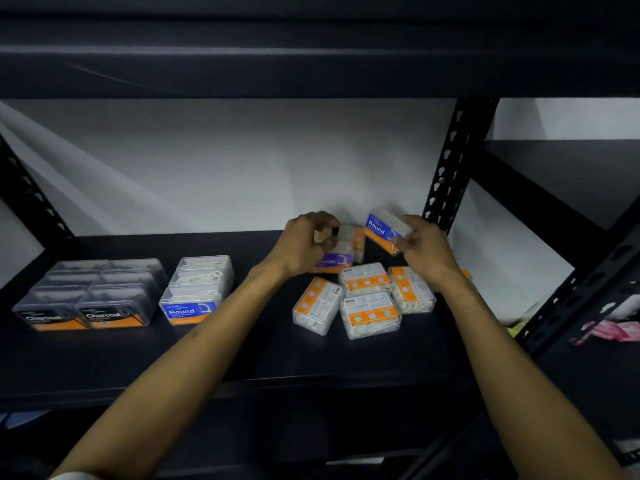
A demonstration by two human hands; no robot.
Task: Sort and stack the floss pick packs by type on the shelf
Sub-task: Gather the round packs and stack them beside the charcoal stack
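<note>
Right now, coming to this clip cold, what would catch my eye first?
Two bare hands meet at the back middle of the dark shelf: the right hand lifts a blue Round pack, and the left hand grips a clear pack above a purple one. Below them lie loose orange-backed packs. Far left stand tidy Charcoal stacks.

Two Charcoal stacks point(86, 299), one Round stack point(197, 289)
</note>
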